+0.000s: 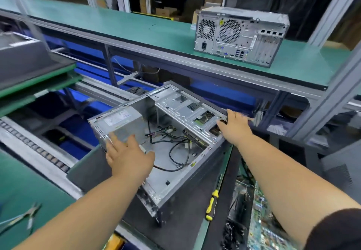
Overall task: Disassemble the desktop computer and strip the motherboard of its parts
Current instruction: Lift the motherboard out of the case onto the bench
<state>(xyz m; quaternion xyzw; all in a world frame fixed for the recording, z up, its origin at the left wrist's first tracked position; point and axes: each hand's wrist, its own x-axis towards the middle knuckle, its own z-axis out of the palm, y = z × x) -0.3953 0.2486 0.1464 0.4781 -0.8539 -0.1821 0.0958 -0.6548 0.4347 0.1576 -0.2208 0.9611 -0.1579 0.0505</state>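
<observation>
**A:** Computer case [164, 138], open side up, sits tilted across the near edge of a green workbench [29, 187], partly overhanging a gap with a roller conveyor [39, 150] beside it. Where are the hands?

**B:** Left hand [127, 156] lies over the near-left corner by the power supply [119, 121], fingers straight and slightly spread, not curled round anything. Right hand [234, 126] reaches to the far-right rim by the drive cage [187, 111]; its fingertips go over the edge, so I cannot tell whether they grip or only rest there.

**A:** What is left inside?

**B:** Loose black cables [175, 150] on a bare metal floor. No motherboard shows in the case; a circuit board [263, 220] lies at lower right, blurred.

**A:** What could go wrong?

**B:** My judgement: the case looks poorly balanced, so a one-sided push could tip it off the edge. Bare hands on sheet-metal rims risk a cut. Dangling cables could snag. A yellow-handled screwdriver [212, 205] lies just beside the case and could be knocked away. Pliers [29, 214] sit well apart, lower left. A second, closed computer [240, 35] stands on the upper shelf
</observation>
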